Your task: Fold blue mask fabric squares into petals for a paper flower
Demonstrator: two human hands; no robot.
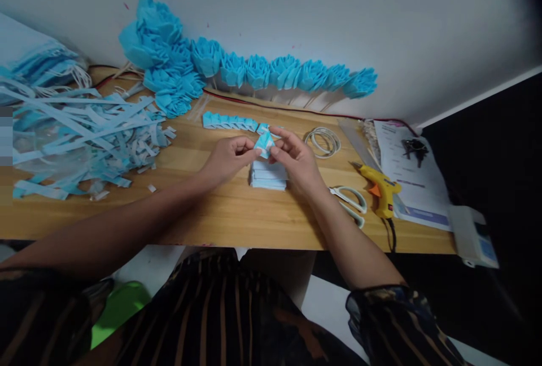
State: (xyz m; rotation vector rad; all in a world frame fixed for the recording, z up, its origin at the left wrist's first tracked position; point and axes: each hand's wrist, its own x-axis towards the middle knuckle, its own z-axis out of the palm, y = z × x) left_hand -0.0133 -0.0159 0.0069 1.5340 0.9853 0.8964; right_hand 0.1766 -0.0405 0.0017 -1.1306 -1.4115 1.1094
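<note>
Between my two hands is a small folded blue and white piece (265, 143), shaped roughly like a triangle. My left hand (232, 157) pinches its left corner between thumb and fingers. On its right side, my right hand (295, 158) grips it with the thumb low and the index finger near the top. Directly below lies a stack of pale blue rectangular sheets (268, 177), partly covered by my right hand. Behind the hands runs a row of folded blue pieces (229, 122).
Blue flowers on sticks (284, 72) lean along the wall. Cut strips (84, 140) heap up at the left. To the right are a coil (322, 142), scissors (349, 203), a yellow glue gun (383, 190), papers (412, 174) with keys (415, 150), and a white box (472, 235) at the table edge.
</note>
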